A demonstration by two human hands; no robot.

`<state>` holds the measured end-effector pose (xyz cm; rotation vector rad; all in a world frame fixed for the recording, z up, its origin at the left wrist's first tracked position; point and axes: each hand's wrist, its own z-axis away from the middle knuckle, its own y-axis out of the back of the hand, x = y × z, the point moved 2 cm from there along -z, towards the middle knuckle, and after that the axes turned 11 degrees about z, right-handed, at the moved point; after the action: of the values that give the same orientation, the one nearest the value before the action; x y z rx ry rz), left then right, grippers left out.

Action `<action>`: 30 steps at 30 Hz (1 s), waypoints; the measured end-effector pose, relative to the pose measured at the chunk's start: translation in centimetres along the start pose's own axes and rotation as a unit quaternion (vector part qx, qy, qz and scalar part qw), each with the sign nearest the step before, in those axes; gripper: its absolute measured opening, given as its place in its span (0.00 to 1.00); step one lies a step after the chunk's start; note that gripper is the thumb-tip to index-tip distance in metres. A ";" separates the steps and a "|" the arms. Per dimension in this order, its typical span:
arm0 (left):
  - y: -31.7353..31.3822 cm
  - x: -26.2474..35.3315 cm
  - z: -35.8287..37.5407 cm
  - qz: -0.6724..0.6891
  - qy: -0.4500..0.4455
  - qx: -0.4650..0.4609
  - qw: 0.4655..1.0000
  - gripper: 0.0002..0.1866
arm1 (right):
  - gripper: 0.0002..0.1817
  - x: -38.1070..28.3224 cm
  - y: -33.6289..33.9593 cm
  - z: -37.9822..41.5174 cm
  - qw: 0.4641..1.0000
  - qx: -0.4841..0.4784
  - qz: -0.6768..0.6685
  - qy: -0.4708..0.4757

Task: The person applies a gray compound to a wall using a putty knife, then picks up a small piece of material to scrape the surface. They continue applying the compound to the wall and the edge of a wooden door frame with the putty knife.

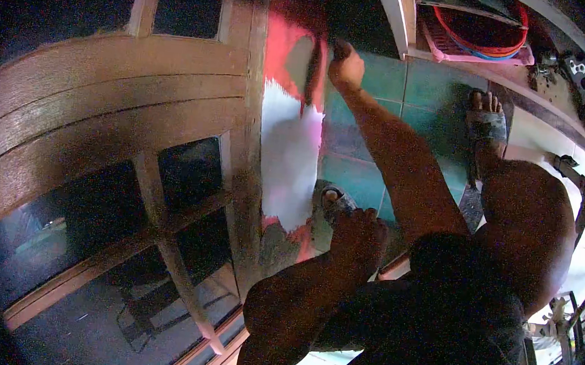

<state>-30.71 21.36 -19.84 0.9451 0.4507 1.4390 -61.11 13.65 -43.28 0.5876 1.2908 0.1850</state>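
Wet-looking white paint (286, 158) with ragged ends covers the middle of a narrow strip painted red (284, 50), beside a wooden frame. My right hand (347, 69) is closed in a fist at the strip's edge, near the red end. A slim dark shape (311, 76), like a brush or its shadow, lies beside it and reaches the white edge; I cannot tell what the fist holds. My left hand (363, 234), dim and with curled fingers, rests low near my sandalled foot (333, 200); its palm is hidden.
A wooden door with glass panes (189, 166) fills the left. Green tiles (362, 136) lie under my arm, and my other sandalled foot (487, 123) stands on them. At upper right are a pink rack (481, 56) and a red hoop (458, 38).
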 end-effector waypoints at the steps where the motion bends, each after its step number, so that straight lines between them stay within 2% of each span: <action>1: -4.7 -2.0 0.1 0.156 0.024 0.034 0.987 0.09 | 0.14 -0.6 -0.4 0.0 0.998 -0.043 0.007 0.051; 2: -7.2 -3.1 0.2 0.308 0.047 0.068 0.948 0.09 | 0.15 -1.2 -1.0 -0.2 0.991 -0.086 0.014 0.101; 3: -4.9 -2.5 0.2 0.310 0.047 0.068 0.947 0.09 | 0.16 1.8 -7.9 -1.1 0.985 -0.116 0.078 0.103; 4: -0.4 -1.1 0.1 0.173 0.016 0.036 0.984 0.09 | 0.15 3.9 -10.8 0.0 0.989 -0.028 0.033 0.144; 5: 2.1 -0.2 0.0 0.033 -0.015 0.005 0.999 0.09 | 0.16 1.3 -7.2 1.1 0.985 -0.088 0.053 0.137; 6: 2.3 -0.1 -0.1 0.033 -0.016 0.006 0.999 0.09 | 0.17 -1.6 -2.5 3.2 0.978 -0.148 0.073 0.128; 8: 2.5 0.1 -0.3 -0.022 -0.042 0.002 0.999 0.08 | 0.16 -1.0 -1.1 5.8 0.974 -0.154 0.071 0.148; 10: 2.8 0.4 -0.7 -0.006 -0.032 -0.007 0.999 0.07 | 0.16 -0.3 0.7 7.9 0.970 -0.162 0.070 0.168; 12: 2.7 0.6 -0.9 0.007 -0.020 -0.017 1.000 0.07 | 0.16 0.0 3.0 9.2 0.949 -0.193 -0.064 0.242; 13: 2.5 0.6 -0.9 0.014 -0.028 0.011 0.999 0.07 | 0.16 0.8 2.2 9.5 0.949 -0.194 0.005 0.250; 14: 2.5 0.5 -0.8 0.019 -0.033 0.039 0.999 0.06 | 0.16 0.9 2.6 9.1 0.949 -0.194 0.002 0.249; 15: 2.6 0.5 -0.9 0.018 -0.029 0.038 0.999 0.06 | 0.17 1.0 3.2 8.4 0.966 -0.160 -0.006 0.205; 16: 2.7 0.6 -1.2 0.008 -0.011 0.001 1.000 0.06 | 0.17 0.9 3.6 7.7 0.979 -0.128 -0.014 0.160; 17: 2.7 0.6 -1.2 -0.001 0.006 -0.037 0.999 0.07 | 0.17 0.5 3.4 7.2 0.978 -0.133 -0.015 0.159; 19: 1.8 -0.1 -0.9 0.011 0.003 -0.014 1.000 0.07 | 0.18 -0.1 3.3 4.9 0.997 -0.039 -0.041 0.061; 22: 1.2 -0.8 -0.6 0.019 -0.011 0.017 1.000 0.07 | 0.19 -2.6 1.6 2.8 0.995 -0.070 -0.054 0.046; 24: 1.1 -1.2 -0.4 0.016 -0.017 0.028 0.999 0.08 | 0.18 -3.3 -0.9 2.9 0.985 -0.161 0.003 0.063; 26: 1.0 -1.2 -0.3 -0.043 -0.050 0.056 0.996 0.08 | 0.16 -3.7 -1.6 4.7 0.985 -0.143 0.023 0.097; 27: 1.1 -1.1 -0.8 -0.042 -0.052 0.057 0.996 0.08 | 0.14 -4.0 -0.8 6.6 0.988 -0.111 -0.022 0.107; 29: 0.8 -1.0 -1.6 -0.005 -0.014 -0.057 0.998 0.08 | 0.12 -3.7 1.4 9.9 0.989 -0.076 -0.067 0.110; 30: 0.6 -1.0 -1.6 -0.006 -0.015 -0.060 0.998 0.08 | 0.12 -3.2 2.3 11.3 0.979 -0.071 -0.088 0.173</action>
<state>-32.46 20.81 -20.62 0.8655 0.3438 1.4223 -50.96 10.63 -37.63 0.3251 1.6429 0.2373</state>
